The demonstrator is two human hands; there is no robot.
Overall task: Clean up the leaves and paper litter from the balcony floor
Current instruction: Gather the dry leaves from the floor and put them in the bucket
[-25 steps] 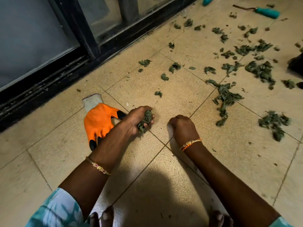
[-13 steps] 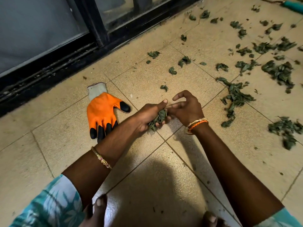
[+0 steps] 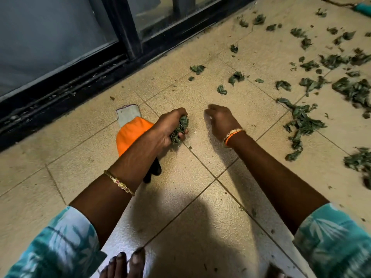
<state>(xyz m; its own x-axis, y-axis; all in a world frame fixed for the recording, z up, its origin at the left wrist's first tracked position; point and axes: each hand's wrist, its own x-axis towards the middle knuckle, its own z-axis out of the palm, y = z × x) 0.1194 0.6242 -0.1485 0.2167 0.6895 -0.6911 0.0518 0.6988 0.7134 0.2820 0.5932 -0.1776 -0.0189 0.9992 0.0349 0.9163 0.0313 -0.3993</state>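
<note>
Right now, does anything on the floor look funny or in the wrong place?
Yes. An orange glove lies flat on the tiles, worn by nobody, partly under the left forearm. The left hand grips a wad of leaves bare. Loose leaves are strewn over the tiles to the right.

The floor tiles (image 3: 200, 227) look matt and grainy. The leaves (image 3: 179, 129) my left hand (image 3: 170, 129) grips look dry and crumpled. The glove (image 3: 130, 135) has a cloth cuff, and the door frame (image 3: 128, 31) is dark metal.
</note>
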